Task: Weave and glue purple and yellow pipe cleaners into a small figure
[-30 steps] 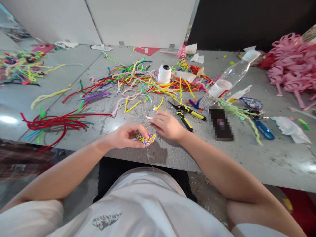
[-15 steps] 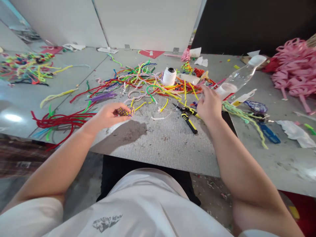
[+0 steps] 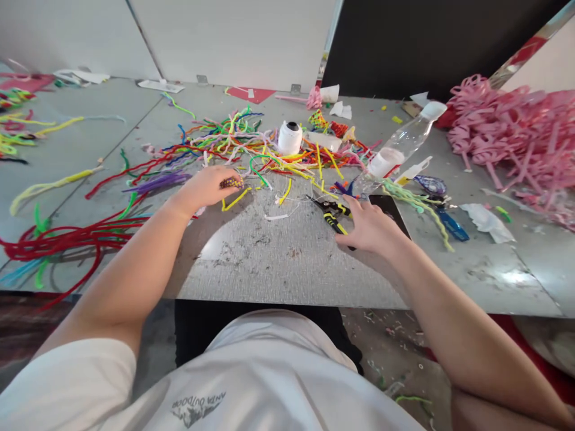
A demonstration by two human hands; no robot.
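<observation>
My left hand [image 3: 202, 190] is closed around a small purple-and-yellow woven piece [image 3: 233, 182], held just above the table. Its fingers hide part of the piece. On the right, my right hand [image 3: 371, 224] has its fingers apart and its thumb stretched out, at the handles of the black-and-yellow pliers [image 3: 331, 208]. Whether it touches them I cannot tell. Between the hands lie short yellow pipe cleaner pieces [image 3: 284, 193] and a thin white strip [image 3: 275, 216]. Beside the right hand is a dark flat object [image 3: 392, 209].
Behind the hands, a white spool [image 3: 290, 139] stands among tangled coloured pipe cleaners [image 3: 224, 140]. Red strands [image 3: 63, 244] lie at left. To the right are a clear plastic bottle [image 3: 411, 136], pale green strands [image 3: 420, 199] and a pink ribbon pile [image 3: 512, 129].
The view has turned to the right. My right hand has come back toward me from near the bottle to the pliers' handles, fingers spreading. My left hand still holds the woven piece.
</observation>
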